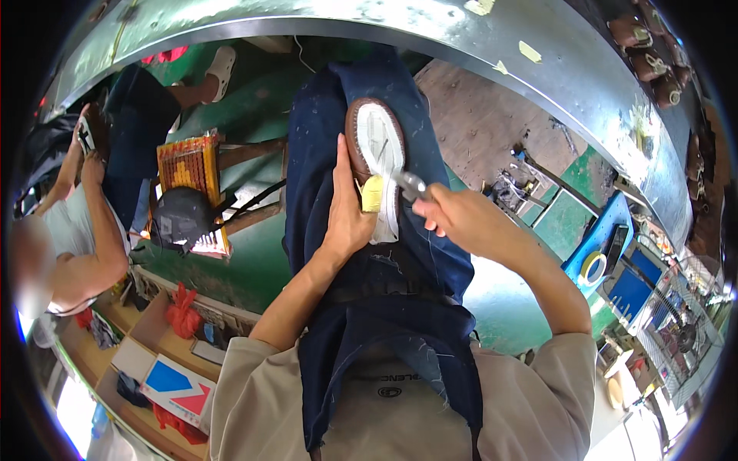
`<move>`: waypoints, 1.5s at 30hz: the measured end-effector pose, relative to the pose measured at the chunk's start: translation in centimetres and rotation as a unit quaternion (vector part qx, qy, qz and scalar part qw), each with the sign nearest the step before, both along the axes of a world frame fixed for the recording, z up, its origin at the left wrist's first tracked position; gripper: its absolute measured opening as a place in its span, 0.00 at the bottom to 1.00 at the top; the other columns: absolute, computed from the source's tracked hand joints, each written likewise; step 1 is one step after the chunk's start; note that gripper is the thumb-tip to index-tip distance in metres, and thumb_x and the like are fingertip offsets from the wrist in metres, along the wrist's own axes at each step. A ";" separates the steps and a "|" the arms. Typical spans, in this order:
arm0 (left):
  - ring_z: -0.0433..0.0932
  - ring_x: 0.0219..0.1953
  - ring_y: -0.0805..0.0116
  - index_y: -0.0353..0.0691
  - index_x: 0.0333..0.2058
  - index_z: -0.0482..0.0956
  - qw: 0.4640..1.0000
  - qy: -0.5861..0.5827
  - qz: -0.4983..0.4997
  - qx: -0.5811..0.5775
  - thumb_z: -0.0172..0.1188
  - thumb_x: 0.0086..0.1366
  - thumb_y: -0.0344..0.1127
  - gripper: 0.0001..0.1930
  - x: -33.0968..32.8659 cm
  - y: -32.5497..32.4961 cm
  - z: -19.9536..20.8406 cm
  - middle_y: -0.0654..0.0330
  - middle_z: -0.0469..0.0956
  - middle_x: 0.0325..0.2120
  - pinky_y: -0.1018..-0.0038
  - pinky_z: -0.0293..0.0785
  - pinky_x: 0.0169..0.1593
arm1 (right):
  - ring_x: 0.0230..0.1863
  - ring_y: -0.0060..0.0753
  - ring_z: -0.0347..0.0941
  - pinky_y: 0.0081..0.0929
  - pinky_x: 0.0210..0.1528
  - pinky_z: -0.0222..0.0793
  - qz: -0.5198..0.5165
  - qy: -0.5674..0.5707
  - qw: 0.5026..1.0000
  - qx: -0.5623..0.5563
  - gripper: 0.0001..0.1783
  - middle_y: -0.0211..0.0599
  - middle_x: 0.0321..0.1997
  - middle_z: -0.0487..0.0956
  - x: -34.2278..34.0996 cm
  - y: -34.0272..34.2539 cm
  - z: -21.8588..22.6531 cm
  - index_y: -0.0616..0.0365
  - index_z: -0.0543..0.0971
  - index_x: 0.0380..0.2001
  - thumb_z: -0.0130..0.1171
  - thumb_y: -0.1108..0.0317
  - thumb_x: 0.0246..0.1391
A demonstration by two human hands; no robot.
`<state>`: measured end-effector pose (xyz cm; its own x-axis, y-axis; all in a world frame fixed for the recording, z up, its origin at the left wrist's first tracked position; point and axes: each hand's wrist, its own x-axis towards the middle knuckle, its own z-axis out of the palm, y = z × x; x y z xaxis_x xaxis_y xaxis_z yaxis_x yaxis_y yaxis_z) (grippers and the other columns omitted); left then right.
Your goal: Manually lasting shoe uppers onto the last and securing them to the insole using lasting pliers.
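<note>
The brown shoe (377,134) lies sole-up on my lap, its long axis running away from me, toe outward. My left hand (349,213), half-curled, grips its left flank; my right hand (459,218), nearer the heel end, is closed round a metal tool (410,184) whose head, perhaps touching, sits at the sole's right edge.

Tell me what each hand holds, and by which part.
The left hand holds the brown shoe by its side, sole up; the right hand, a grey tool, its gripped end hidden.
</note>
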<state>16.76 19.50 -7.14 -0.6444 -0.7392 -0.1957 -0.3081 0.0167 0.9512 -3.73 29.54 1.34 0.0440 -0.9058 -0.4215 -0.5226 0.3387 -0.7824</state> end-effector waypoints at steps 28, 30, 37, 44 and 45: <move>0.67 0.68 0.60 0.38 0.72 0.56 0.985 0.037 0.047 0.159 0.41 0.81 0.39 0.26 -0.8 -2.3 -1.1 0.50 0.67 0.66 0.67 0.60 0.71 | 0.26 0.43 0.81 0.39 0.30 0.75 -0.161 -0.143 0.977 0.002 0.16 0.44 0.25 0.81 4.4 0.9 -4.2 0.61 0.69 0.42 0.49 0.56 0.74; 0.71 0.63 0.60 0.37 0.71 0.55 0.988 -0.004 0.015 0.151 0.43 0.81 0.40 0.26 -1.2 -2.4 0.0 0.49 0.70 0.64 0.68 0.67 0.66 | 0.27 0.44 0.83 0.41 0.28 0.74 -0.188 -0.212 0.957 0.065 0.18 0.46 0.26 0.82 2.0 1.2 -2.8 0.59 0.68 0.41 0.52 0.53 0.72; 0.70 0.64 0.62 0.35 0.71 0.57 0.992 0.033 0.029 0.121 0.45 0.81 0.44 0.27 -2.4 -2.4 -1.1 0.51 0.70 0.64 0.68 0.65 0.68 | 0.34 0.53 0.82 0.40 0.33 0.77 -0.235 0.360 0.887 -0.168 0.18 0.48 0.37 0.83 -13.3 -4.6 4.7 0.58 0.74 0.54 0.57 0.58 0.69; 0.77 0.58 0.51 0.32 0.65 0.66 0.790 0.449 -0.050 0.415 0.30 0.75 0.71 0.45 -10.3 -8.3 6.1 0.47 0.77 0.55 0.55 0.72 0.65 | 0.66 0.54 0.71 0.51 0.65 0.68 -0.044 0.089 0.995 -0.033 0.35 0.42 0.65 0.75 -12.9 -6.0 5.9 0.56 0.71 0.65 0.60 0.44 0.65; 0.76 0.60 0.51 0.31 0.66 0.65 0.771 0.470 -0.016 0.428 0.31 0.76 0.69 0.43 -12.5 -9.4 7.7 0.46 0.75 0.57 0.55 0.70 0.66 | 0.66 0.54 0.71 0.51 0.65 0.68 -0.038 0.087 0.995 -0.033 0.35 0.42 0.65 0.75 -11.8 -6.2 5.5 0.56 0.71 0.65 0.60 0.44 0.65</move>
